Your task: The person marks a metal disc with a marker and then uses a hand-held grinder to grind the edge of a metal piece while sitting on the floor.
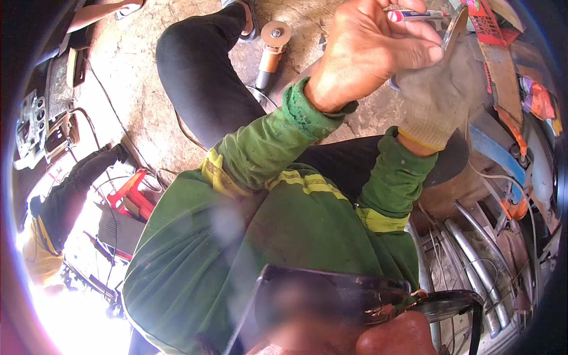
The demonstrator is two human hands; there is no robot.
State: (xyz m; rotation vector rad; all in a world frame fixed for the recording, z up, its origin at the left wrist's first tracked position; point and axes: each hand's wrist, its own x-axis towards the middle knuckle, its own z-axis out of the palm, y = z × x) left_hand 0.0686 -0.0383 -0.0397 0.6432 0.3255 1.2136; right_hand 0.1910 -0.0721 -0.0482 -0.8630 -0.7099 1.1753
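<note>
Bare-skinned, my left hand (358, 56) is raised at the top, right of centre. A white marker pen (417, 16) with a red end lies gripped among its fingers. The left thumb and a fingertip close together beside a thin curved metal piece (455, 28). My right hand (438, 97), in a beige knitted glove, is closed around the lower part of this piece; its fingers are partly hidden. An angle grinder (270, 61) with a round brown disc rests on the floor, left of my left hand and apart from it.
Curved metal tubes (473, 263), a blue metal part (497, 148) and a red plastic basket (490, 23) crowd the right side. Cables (106, 106) run across the floor at left, near a red plastic stool (131, 194). Another person's foot (127, 7) shows at upper left.
</note>
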